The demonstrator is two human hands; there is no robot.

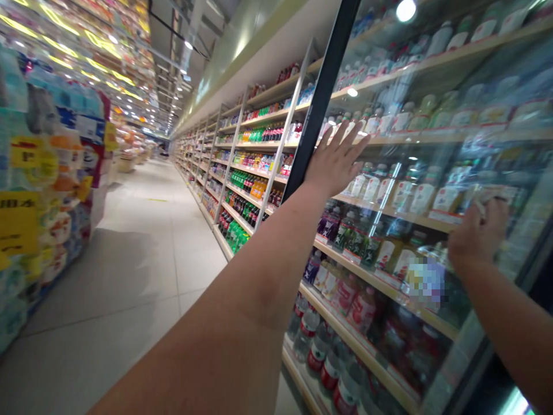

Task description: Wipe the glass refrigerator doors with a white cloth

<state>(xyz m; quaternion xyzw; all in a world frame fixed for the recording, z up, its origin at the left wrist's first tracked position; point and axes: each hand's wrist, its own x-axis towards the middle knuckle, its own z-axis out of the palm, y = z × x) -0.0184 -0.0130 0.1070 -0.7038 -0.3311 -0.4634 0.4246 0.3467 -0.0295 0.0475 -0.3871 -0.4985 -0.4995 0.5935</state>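
Glass cooler door [432,75]: left hand [334,161] spread flat on it, just beside black door frame [322,98]. Right hand [477,233] fisted against glass, grip unclear. Bottled drinks [345,294] behind both.

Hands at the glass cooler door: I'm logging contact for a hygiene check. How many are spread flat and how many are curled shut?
Spread flat: 1, the left hand
Curled shut: 1, the right hand
Total: 2
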